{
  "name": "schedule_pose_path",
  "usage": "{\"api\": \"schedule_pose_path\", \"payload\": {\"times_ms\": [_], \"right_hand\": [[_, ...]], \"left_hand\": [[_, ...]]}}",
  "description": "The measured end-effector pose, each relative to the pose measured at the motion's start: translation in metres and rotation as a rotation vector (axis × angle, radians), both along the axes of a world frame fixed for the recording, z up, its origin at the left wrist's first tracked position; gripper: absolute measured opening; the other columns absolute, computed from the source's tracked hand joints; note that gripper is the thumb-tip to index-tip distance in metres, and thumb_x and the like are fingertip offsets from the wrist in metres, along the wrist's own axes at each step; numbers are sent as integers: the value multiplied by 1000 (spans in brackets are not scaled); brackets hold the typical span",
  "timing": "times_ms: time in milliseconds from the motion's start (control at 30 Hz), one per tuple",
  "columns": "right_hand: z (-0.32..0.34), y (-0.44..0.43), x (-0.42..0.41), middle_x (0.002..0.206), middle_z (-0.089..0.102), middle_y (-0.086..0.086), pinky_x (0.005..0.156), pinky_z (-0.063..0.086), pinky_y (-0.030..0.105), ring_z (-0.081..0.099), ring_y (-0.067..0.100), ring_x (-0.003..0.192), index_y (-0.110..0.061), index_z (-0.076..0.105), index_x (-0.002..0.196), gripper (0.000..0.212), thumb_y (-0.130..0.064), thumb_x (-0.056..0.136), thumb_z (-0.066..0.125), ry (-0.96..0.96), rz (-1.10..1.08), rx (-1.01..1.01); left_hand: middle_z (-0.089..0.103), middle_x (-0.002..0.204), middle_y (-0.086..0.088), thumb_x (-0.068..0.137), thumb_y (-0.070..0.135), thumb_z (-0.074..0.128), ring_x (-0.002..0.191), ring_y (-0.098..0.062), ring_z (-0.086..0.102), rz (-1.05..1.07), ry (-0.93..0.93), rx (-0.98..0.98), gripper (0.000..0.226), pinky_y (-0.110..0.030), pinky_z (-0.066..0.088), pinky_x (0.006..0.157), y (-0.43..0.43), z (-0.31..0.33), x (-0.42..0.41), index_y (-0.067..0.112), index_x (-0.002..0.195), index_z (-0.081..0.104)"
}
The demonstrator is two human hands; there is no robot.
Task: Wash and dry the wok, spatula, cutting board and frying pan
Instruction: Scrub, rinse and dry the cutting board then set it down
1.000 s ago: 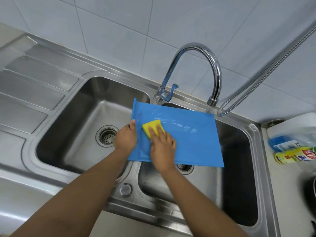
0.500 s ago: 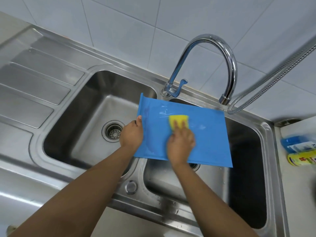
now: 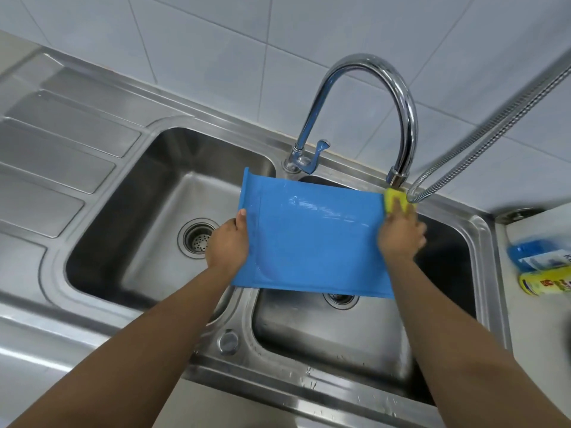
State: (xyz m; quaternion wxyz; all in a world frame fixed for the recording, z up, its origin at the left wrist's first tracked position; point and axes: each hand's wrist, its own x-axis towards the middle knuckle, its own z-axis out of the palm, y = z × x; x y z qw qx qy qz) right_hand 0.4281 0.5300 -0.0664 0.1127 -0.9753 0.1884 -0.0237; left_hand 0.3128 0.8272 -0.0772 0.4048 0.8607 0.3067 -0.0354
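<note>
View: head camera.
Board (image 3: 309, 239): wet, held over the right basin (image 3: 312, 338), under the tap (image 3: 408, 118).
Left hand (image 3: 228, 244): grip pinched the board's left edge.
Right hand (image 3: 401, 234): grip curled on the sponge (image 3: 393, 197) at the board's far right corner.
Progress: board seemingly mid-scrub; rinsing, drying, wok, spatula and pan left.

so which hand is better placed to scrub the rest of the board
Right. The right hand holds the yellow sponge at the far right corner of the cutting board; the left hand grips its left edge, steadying it.

left basin (image 3: 173, 211) lies open; cutting board (image 3: 309, 242) covers the right basin (image 3: 333, 341).
</note>
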Motion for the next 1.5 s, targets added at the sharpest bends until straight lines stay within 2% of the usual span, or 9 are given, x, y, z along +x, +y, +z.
{"api": "schedule_pose_path", "payload": {"times_ms": [133,333,467,600,733,900,1033,1233,1500], "right_hand": [[-12,8,-40,157,26,4,99,29,47,37,39,122,-34,39,145,49,-19,98,44,-50,-211,19],[-9,140,-118,152,39,4,87,40,44,50,35,110,-35,50,138,61,-15,82,63,-71,254,30],[-2,157,-138,154,36,0,88,39,43,47,30,108,-39,43,142,55,-28,89,55,-10,690,26],[5,107,-114,150,35,1,94,43,43,46,31,117,-37,33,148,62,-35,90,56,59,662,82],[13,86,-102,131,38,5,92,48,38,52,28,114,-35,38,146,57,-37,93,57,133,453,199],[8,141,-150,97,45,-12,69,38,23,50,6,78,-26,56,129,36,-42,100,42,151,807,216],[4,168,-105,75,49,-13,61,37,28,51,7,68,-23,59,97,45,-65,90,45,-7,788,97],[28,211,-6,122,45,11,85,47,39,53,31,109,-29,62,124,32,-27,98,44,166,724,82],[12,203,-52,115,52,6,76,44,34,53,27,97,-26,58,127,33,-22,96,46,117,746,154]], "left_hand": [[61,87,-7,102,54,14,83,-27,57,-4,-17,-15,62,-36,41,72,-1,2,0,12,89,59],[63,92,-12,101,57,14,89,-32,59,16,-12,-60,66,-40,44,75,1,2,-1,10,90,60],[64,96,-12,99,61,16,92,-33,59,37,-20,-172,68,-42,46,83,-1,4,-5,12,89,62],[67,101,-7,93,71,17,94,-29,62,52,-45,-336,74,-45,49,90,1,8,-7,17,100,67],[66,97,-5,97,64,20,89,-24,61,69,-54,-380,68,-36,45,78,1,14,-9,15,100,66],[67,93,-7,99,60,23,90,-27,62,92,-55,-393,65,-36,45,77,1,6,-8,12,91,67],[66,97,-7,101,56,22,93,-27,61,110,-95,-347,61,-38,46,85,-2,4,-5,15,92,66],[67,94,-5,102,54,21,89,-25,61,111,-92,-318,62,-38,47,83,0,0,-6,14,94,67],[69,88,-8,101,54,28,85,-24,63,167,-135,-353,63,-39,47,76,2,-4,-4,7,90,68]]}}
